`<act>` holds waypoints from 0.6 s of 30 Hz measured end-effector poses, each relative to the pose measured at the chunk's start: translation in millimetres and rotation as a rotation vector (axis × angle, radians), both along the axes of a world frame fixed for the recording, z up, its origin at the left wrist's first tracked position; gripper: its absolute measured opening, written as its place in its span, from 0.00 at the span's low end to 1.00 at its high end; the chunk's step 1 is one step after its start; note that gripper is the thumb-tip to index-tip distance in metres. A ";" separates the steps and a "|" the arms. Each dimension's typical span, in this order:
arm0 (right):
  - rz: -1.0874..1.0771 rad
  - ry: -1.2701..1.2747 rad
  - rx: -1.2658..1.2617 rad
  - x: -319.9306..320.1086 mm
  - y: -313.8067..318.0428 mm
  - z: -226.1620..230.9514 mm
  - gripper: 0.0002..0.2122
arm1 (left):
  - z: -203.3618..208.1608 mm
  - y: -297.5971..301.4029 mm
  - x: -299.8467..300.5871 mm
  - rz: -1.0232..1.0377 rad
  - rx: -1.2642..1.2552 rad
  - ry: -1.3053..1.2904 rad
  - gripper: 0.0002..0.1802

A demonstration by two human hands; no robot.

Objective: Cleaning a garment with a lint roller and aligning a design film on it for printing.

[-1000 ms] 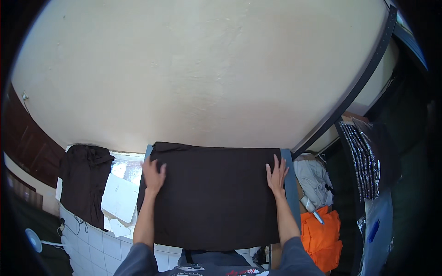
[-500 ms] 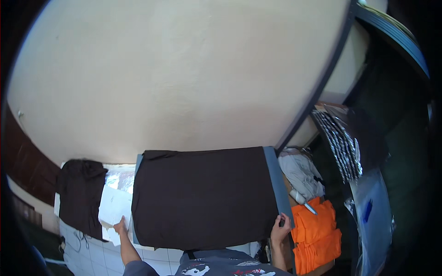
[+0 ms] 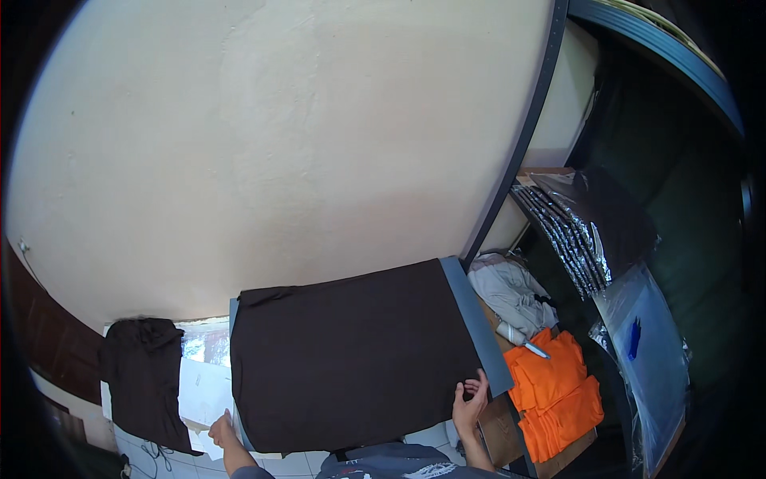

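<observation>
A dark brown cloth (image 3: 351, 359) lies spread over a blue-grey board (image 3: 471, 319), with a small fold at its far left corner. My left hand (image 3: 223, 429) is closed at the near right corner of a white sheet (image 3: 206, 391), left of the board; its thumb is up and its other fingers are partly hidden. By the cloth's near right corner is my right hand (image 3: 471, 403), fingers apart and slightly curled, holding nothing I can see. Another bunched dark cloth (image 3: 144, 383) lies left of the white sheet.
Folded orange cloth (image 3: 558, 391) and a pale grey cloth (image 3: 511, 291) sit to the right, with a white tube (image 3: 523, 339) between them. Farther right, a shelf holds shiny packets (image 3: 566, 239) and clear plastic (image 3: 642, 375) with a blue pen (image 3: 634, 339). A wall (image 3: 319, 160) rises behind.
The view has shifted, so the board and cloths appear tilted and the left side lower. My right hand has moved slightly left in view; my left hand remains by the white sheet.
</observation>
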State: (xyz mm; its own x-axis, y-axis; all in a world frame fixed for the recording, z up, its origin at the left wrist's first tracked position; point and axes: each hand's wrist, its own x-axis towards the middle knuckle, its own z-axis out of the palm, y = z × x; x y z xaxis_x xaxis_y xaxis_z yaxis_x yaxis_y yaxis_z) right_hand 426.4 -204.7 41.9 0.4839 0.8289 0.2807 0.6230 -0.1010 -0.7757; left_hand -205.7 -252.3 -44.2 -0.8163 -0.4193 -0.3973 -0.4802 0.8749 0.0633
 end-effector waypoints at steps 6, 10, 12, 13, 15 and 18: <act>-0.034 0.300 0.052 -20.6 -5.5 2.2 0.38 | 1.9 1.3 12.6 -0.025 0.196 0.119 0.55; 0.012 0.274 0.022 -30.0 1.4 7.3 0.38 | -46.9 -10.4 -26.1 -0.014 0.273 0.009 0.52; 0.006 0.352 0.040 -32.4 4.0 11.0 0.38 | -63.5 -16.1 -27.4 0.134 0.494 -0.098 0.55; -0.050 0.276 0.040 -21.2 -1.8 6.2 0.38 | -24.5 0.9 29.0 0.009 0.734 -0.118 0.46; 0.046 0.365 0.042 -42.2 15.8 8.9 0.38 | -110.1 -78.1 -65.7 0.112 0.992 -0.005 0.33; 0.015 0.360 0.048 -36.9 12.9 8.7 0.38 | -120.7 -68.8 -52.2 0.181 1.169 0.043 0.21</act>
